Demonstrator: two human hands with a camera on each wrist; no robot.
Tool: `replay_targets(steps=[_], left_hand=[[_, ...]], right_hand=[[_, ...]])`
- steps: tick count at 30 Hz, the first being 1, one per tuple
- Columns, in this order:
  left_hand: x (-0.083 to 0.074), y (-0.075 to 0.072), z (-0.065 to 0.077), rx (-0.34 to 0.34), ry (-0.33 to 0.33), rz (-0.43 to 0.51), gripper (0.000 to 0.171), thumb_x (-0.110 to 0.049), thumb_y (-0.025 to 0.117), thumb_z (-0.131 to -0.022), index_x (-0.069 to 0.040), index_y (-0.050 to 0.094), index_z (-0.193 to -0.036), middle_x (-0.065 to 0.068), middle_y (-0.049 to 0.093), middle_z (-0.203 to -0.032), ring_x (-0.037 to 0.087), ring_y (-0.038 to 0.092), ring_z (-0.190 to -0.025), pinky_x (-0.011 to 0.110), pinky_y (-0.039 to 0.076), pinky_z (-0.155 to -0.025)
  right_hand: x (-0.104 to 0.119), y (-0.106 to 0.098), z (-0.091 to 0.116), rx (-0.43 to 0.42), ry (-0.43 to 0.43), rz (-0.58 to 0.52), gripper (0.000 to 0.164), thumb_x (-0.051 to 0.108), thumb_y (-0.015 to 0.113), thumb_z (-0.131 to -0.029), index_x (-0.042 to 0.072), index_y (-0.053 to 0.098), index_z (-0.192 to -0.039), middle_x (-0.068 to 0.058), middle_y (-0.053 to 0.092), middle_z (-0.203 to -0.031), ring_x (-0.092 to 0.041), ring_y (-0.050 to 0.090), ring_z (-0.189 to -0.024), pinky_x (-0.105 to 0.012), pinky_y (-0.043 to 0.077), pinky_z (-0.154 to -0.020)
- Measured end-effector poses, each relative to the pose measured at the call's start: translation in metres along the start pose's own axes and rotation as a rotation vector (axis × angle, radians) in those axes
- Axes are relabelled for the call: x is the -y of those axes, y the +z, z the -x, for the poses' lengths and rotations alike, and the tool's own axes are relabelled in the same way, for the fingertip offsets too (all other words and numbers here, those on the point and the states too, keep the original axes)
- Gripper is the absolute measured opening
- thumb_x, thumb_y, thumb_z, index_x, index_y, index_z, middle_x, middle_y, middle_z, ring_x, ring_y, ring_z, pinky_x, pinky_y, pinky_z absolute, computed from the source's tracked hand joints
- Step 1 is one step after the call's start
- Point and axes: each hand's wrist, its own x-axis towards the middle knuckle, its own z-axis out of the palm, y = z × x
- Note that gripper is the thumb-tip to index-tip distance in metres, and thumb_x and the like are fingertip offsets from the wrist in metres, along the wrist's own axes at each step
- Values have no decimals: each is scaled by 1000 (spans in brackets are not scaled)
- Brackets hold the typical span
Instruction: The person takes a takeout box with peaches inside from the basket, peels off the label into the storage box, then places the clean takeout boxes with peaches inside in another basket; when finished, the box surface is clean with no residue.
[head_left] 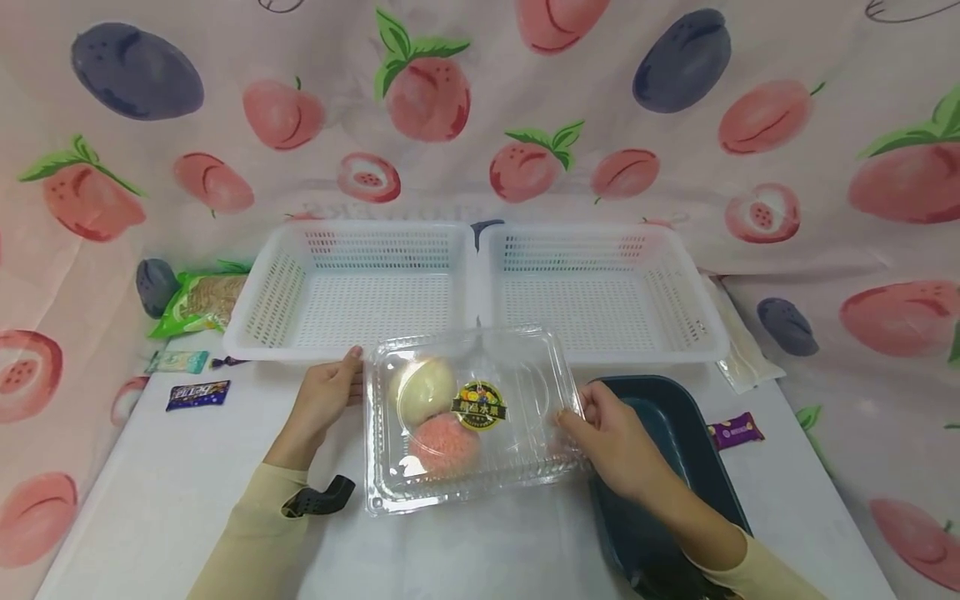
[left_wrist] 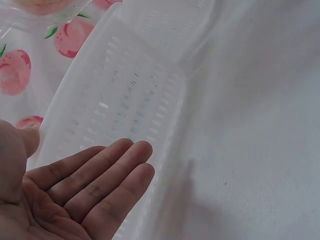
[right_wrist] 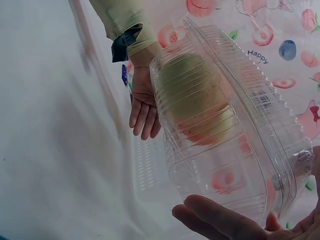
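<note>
My right hand pinches the right edge of a clear plastic clamshell box, thumb on top of the lid. The box is closed, with a round black-and-yellow label on its lid. Inside, at the left, lie a pale cream round piece and a pink round piece. In the right wrist view the box is tilted, with the right fingers under its end. My left hand is beside the box's left edge, its fingers straight and palm bare in the left wrist view.
Two white perforated baskets, left and right, stand side by side behind the box. A dark green tray lies under my right forearm. Small wrapped snacks and a green bag lie left; a purple packet lies right.
</note>
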Motion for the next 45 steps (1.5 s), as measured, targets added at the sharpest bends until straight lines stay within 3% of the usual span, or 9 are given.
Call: replay_targets(steps=[6, 9, 14, 18, 24, 27, 34, 45], left_hand=[[0, 1, -1, 25, -3, 82, 70, -48, 41, -112, 15, 62, -133, 31, 71, -123, 26, 78, -103, 31, 65, -89], [-1, 2, -1, 33, 1, 109, 68, -46, 40, -113, 15, 63, -131, 29, 73, -120, 21, 79, -96, 31, 65, -88], [-1, 3, 1, 51, 30, 108, 74, -52, 38, -112, 15, 63, -131, 28, 73, -121, 24, 79, -102, 32, 64, -90], [-1, 3, 2, 63, 44, 104, 76, -55, 38, -111, 14, 63, -132, 27, 73, -122, 28, 77, -108, 32, 64, -92], [1, 1, 1, 59, 31, 95, 70, -50, 37, -113, 12, 65, -131, 25, 74, -121, 24, 78, -105, 29, 64, -89], [1, 1, 1, 55, 30, 94, 67, -47, 37, -114, 12, 65, -130, 25, 74, -120, 23, 79, -103, 28, 64, -88], [0, 2, 2, 57, 42, 106, 69, -47, 38, -114, 14, 64, -130, 26, 74, -121, 26, 78, -105, 30, 64, -88], [-1, 2, 2, 56, 25, 114, 69, -47, 38, -113, 14, 64, -130, 26, 73, -122, 24, 78, -104, 30, 65, -88]], right_hand=[[-7, -1, 5, -16, 38, 47, 28, 25, 66, -101, 2, 53, -109, -5, 62, -79, -15, 62, -74, -28, 51, -56], [-11, 0, 8, -13, 55, 55, 28, 26, 66, -101, 3, 53, -109, -5, 63, -79, -14, 66, -76, -27, 53, -58], [-22, 3, 15, 1, 83, 10, 27, 24, 67, -102, 3, 51, -107, -4, 63, -78, -12, 75, -79, -26, 54, -58], [-31, 6, 19, -2, 98, -3, 26, 23, 67, -101, 3, 50, -104, -2, 58, -76, -12, 74, -77, -25, 51, -56], [-38, 11, 22, -7, 110, -17, 26, 21, 67, -100, 5, 47, -100, -2, 56, -74, -11, 73, -77, -25, 48, -56], [-41, 13, 21, -9, 109, 3, 26, 22, 68, -100, 6, 47, -99, 0, 53, -73, -7, 68, -73, -23, 44, -55], [-44, 17, 20, -11, 89, 53, 29, 27, 70, -98, 7, 48, -99, 3, 42, -72, -6, 39, -59, -22, 32, -51], [-40, 22, 16, 5, 109, 130, 33, 31, 70, -97, 8, 46, -99, 2, 42, -74, -9, 41, -60, -23, 34, -51]])
